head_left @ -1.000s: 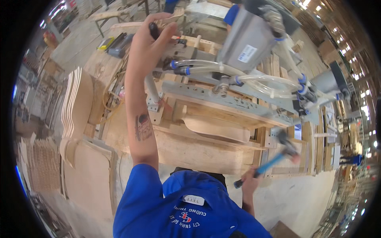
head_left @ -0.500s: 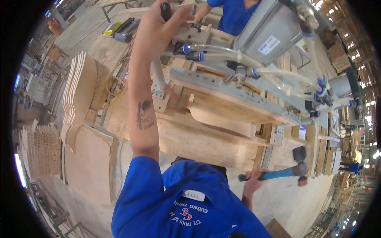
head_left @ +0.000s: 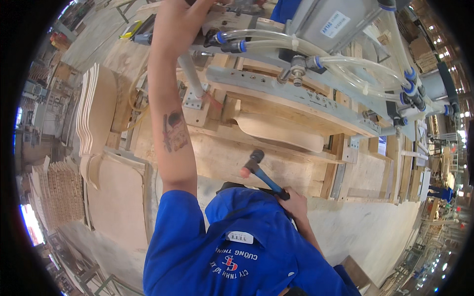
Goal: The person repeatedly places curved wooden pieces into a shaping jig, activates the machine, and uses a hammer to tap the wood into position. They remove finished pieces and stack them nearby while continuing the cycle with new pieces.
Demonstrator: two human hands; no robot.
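Observation:
My right hand (head_left: 295,202) grips the lower end of a mallet (head_left: 265,180) in front of my chest. The mallet has a blue handle, and its black head with a pinkish face points away to the left. Stretched far forward, my left hand (head_left: 175,27) is closed round a black knob (head_left: 191,2) on the machine, with its fingers partly cut off by the upper edge. Under the clamping machine's long metal bar (head_left: 291,98) lies a pale curved plywood piece (head_left: 281,130), touched by neither hand.
Stacked curved plywood sheets (head_left: 96,108) stand at left, above a larger pale panel (head_left: 118,197) and bundled slats (head_left: 57,192). Clear air hoses (head_left: 345,64) loop over the machine beside a grey cylinder (head_left: 331,24). Part of a co-worker's blue clothing (head_left: 285,9) shows at the far side.
My right hand has swung the mallet inward, so its head has gone from the right to the left, near the plywood piece. My left hand stays at the knob while the view shifts slightly.

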